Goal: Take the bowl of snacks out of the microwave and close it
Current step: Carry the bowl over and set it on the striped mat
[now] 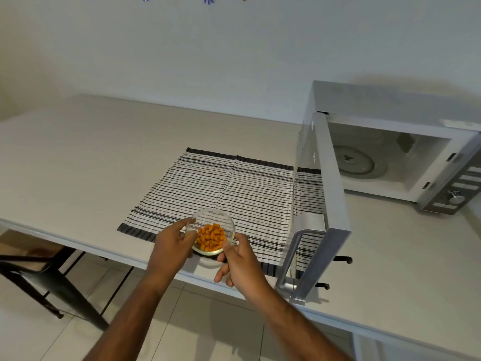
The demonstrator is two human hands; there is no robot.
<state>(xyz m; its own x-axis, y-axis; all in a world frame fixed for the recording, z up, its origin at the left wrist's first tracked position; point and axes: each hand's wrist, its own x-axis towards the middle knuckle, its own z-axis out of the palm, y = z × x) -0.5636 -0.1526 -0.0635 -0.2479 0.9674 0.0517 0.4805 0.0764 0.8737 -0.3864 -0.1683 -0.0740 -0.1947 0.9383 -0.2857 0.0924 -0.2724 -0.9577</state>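
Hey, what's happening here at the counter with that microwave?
A person holds a glass bowl of orange snacks with both hands, left hand and right hand on its sides, over the near edge of a striped cloth on the counter. The microwave stands with its door wide open and only the turntable inside, so closing it is what's left.

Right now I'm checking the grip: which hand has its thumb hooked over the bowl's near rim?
The right hand: its thumb sits on the glass bowl rim nearest the person. The left hand pinches the far-left rim with its fingertips instead.
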